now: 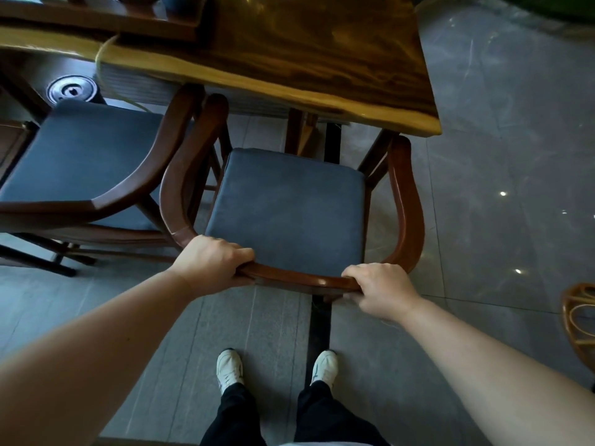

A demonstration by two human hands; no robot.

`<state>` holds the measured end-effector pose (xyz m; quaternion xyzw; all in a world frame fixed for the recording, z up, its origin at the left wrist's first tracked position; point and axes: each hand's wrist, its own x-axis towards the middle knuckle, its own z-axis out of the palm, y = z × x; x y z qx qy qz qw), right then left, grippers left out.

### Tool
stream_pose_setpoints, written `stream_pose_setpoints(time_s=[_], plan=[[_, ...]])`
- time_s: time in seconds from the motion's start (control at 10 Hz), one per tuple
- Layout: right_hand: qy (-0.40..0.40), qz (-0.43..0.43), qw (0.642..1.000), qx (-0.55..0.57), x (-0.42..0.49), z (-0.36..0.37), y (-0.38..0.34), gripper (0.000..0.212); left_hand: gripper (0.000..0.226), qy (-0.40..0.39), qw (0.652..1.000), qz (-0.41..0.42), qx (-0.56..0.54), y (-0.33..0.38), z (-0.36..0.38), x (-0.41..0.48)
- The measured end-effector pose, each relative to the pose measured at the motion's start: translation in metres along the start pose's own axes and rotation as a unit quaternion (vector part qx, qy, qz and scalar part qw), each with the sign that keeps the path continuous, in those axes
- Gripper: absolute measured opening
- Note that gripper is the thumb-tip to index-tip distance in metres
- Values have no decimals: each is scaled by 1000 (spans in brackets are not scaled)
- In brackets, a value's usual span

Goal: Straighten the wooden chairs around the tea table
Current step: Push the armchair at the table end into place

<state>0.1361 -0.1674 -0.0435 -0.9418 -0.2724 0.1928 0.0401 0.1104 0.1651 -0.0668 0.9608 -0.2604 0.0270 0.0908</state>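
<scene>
A wooden chair (406, 201) with a curved brown backrest and a dark blue seat cushion stands in front of me, its front tucked partly under the tea table (322, 49). My left hand (212, 260) grips the left part of the backrest rail. My right hand (380, 289) grips the right part of the same rail. A second wooden chair (122, 191) with the same blue cushion stands to the left, its arm close beside the first chair's left arm.
The tea table's glossy slab top ends at a corner (431, 127) at the right. A round dark object (69, 90) sits on the floor under the table at left. A rattan piece (579, 323) shows at the right edge. Grey tiled floor extends to the right.
</scene>
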Motion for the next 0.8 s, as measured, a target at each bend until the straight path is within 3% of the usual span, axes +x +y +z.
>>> stream_pose_setpoints(time_s=[0.4,0.5,0.6,0.7,0.8], plan=[[-11,-13,1000,-1,-4,1,0,29,33,2,999,-30,-11,15,-2,-5],[-40,-7,999,5,-3,-4,-2,30,32,-31,998,-48,-14,21,-6,-4],[-68,3,998,12,-5,-15,-9,49,37,-55,997,-51,-19,25,-14,-4],[-57,-4,998,22,-10,-24,-18,71,49,-52,999,6,-4,29,-29,-6],[-16,-28,999,0,-11,-41,-32,80,64,-21,999,30,9,26,-53,4]])
